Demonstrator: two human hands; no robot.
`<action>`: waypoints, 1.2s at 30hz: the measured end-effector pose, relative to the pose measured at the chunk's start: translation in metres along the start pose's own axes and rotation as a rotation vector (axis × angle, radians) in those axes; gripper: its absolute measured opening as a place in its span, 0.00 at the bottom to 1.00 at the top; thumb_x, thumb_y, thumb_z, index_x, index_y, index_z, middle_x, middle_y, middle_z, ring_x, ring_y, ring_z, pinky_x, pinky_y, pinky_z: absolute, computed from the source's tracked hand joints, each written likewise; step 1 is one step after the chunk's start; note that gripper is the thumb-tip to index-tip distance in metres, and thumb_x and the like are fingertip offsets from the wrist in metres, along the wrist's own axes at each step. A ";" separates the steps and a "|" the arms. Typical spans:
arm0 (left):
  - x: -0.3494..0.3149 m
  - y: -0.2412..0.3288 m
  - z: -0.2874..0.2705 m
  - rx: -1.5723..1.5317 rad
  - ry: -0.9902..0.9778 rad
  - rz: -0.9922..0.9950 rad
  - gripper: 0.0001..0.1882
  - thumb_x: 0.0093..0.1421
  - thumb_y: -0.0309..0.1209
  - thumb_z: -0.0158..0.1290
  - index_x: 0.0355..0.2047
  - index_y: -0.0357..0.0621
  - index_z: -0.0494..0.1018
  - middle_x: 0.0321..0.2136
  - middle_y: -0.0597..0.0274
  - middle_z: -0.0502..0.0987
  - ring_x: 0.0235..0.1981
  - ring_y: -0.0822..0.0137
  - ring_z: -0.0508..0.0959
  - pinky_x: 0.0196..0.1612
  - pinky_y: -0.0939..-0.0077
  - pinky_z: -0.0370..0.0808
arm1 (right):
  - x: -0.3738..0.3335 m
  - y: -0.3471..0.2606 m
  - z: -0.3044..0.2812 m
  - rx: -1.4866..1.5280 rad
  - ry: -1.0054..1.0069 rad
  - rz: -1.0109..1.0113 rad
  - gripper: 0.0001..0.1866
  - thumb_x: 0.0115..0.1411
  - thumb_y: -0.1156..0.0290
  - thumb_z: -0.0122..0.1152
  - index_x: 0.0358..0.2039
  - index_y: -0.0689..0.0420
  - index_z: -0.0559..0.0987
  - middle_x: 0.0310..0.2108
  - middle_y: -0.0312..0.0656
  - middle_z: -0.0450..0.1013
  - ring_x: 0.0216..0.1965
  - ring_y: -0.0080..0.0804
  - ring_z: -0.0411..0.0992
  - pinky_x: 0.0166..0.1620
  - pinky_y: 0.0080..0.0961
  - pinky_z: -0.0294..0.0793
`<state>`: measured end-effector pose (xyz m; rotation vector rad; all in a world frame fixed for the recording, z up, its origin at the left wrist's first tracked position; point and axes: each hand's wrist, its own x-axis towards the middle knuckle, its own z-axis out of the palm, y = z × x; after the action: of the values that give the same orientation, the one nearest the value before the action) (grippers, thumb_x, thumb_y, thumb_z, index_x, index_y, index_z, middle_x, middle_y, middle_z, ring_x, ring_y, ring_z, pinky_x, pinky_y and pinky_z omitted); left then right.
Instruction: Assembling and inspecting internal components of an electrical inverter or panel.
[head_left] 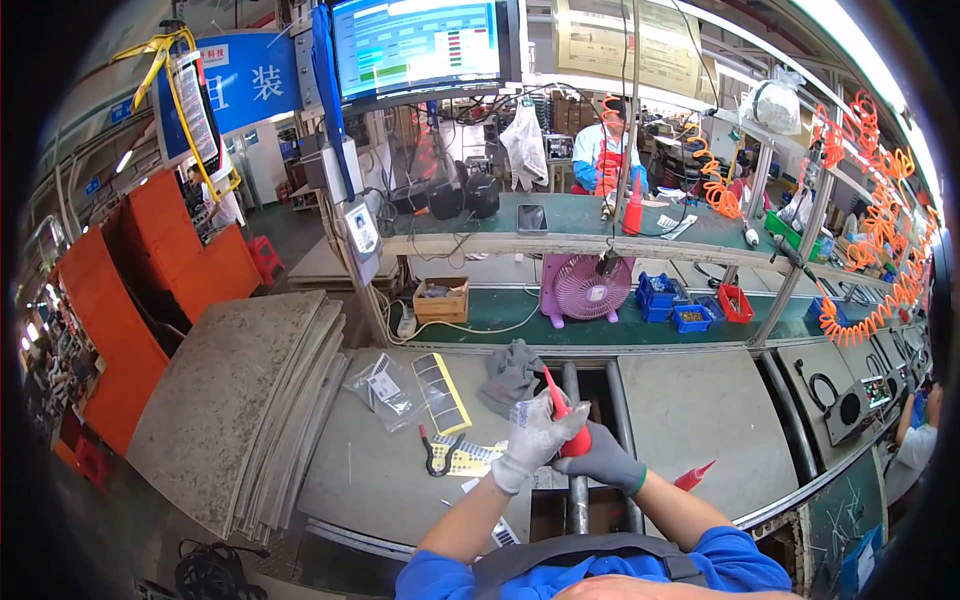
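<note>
Head view: your left hand (535, 435) and right hand (603, 458), both gloved, grips clamped on red squeeze bottle (566, 420) at frame centre, nozzle up-left, steadied over counter (390, 470); spare grey glove (510, 372) just above.

Factory assembly line, seen from one workstation.

A long conveyor bench (690, 400) runs past green-topped shelves (570, 225), with roller rails (578, 440) set into its middle. Orange coiled air hoses (870, 300) hang along the line, and a tool (607, 262) dangles on a cable above the bench. Blue parts bins (675, 305) and a red bin (735, 303) sit on the lower shelf beside a pink desk fan (578, 290). A large monitor (418, 45) is mounted overhead. Grey boards (240, 400) lie stacked at the left, orange partitions (150, 290) stand behind them, and another worker (605, 150) in blue stands at a bench farther back.
</note>
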<state>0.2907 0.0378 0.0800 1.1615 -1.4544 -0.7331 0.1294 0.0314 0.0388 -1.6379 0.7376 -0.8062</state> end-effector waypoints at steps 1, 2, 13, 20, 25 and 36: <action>-0.003 0.003 -0.006 -0.057 -0.064 -0.023 0.17 0.58 0.39 0.64 0.29 0.37 0.74 0.21 0.63 0.77 0.25 0.78 0.74 0.28 0.77 0.73 | -0.003 -0.005 0.003 -0.001 0.004 0.001 0.22 0.50 0.66 0.70 0.44 0.57 0.75 0.33 0.36 0.74 0.31 0.26 0.74 0.36 0.27 0.76; -0.006 0.006 -0.012 -0.114 -0.130 -0.047 0.17 0.58 0.39 0.64 0.29 0.37 0.74 0.21 0.64 0.76 0.24 0.78 0.74 0.27 0.77 0.72 | -0.008 -0.009 0.005 0.115 -0.092 0.096 0.21 0.49 0.67 0.71 0.43 0.57 0.74 0.32 0.36 0.73 0.30 0.26 0.73 0.33 0.25 0.75; 0.018 -0.026 -0.014 -0.764 -0.056 -0.239 0.22 0.71 0.49 0.47 0.38 0.41 0.76 0.17 0.74 0.68 0.15 0.84 0.63 0.15 0.86 0.56 | 0.008 -0.046 -0.003 0.483 -0.074 0.267 0.26 0.51 0.60 0.71 0.47 0.55 0.72 0.33 0.32 0.71 0.31 0.18 0.71 0.34 0.19 0.71; 0.034 0.006 0.001 -0.296 -0.087 -0.309 0.20 0.69 0.46 0.52 0.35 0.38 0.76 0.15 0.74 0.66 0.17 0.83 0.63 0.19 0.85 0.59 | 0.014 -0.027 -0.025 -0.484 0.204 0.107 0.31 0.47 0.55 0.70 0.47 0.56 0.70 0.33 0.48 0.76 0.31 0.47 0.78 0.37 0.39 0.77; 0.023 -0.006 0.020 -0.007 -0.059 -0.097 0.12 0.60 0.32 0.62 0.27 0.38 0.74 0.19 0.70 0.73 0.22 0.81 0.70 0.26 0.81 0.67 | 0.005 -0.017 -0.028 -0.350 0.084 0.182 0.37 0.47 0.57 0.72 0.56 0.56 0.69 0.41 0.50 0.78 0.42 0.43 0.79 0.46 0.36 0.77; 0.039 -0.042 0.034 -0.232 -0.337 -0.244 0.24 0.57 0.27 0.64 0.51 0.37 0.68 0.37 0.63 0.76 0.33 0.77 0.76 0.34 0.81 0.75 | 0.016 0.039 -0.052 -0.156 0.152 0.080 0.44 0.48 0.51 0.75 0.60 0.58 0.65 0.49 0.51 0.74 0.51 0.41 0.75 0.52 0.34 0.74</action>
<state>0.2718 -0.0173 0.0479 1.0807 -1.4646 -1.2831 0.0943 -0.0183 0.0103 -1.6862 0.9881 -0.8399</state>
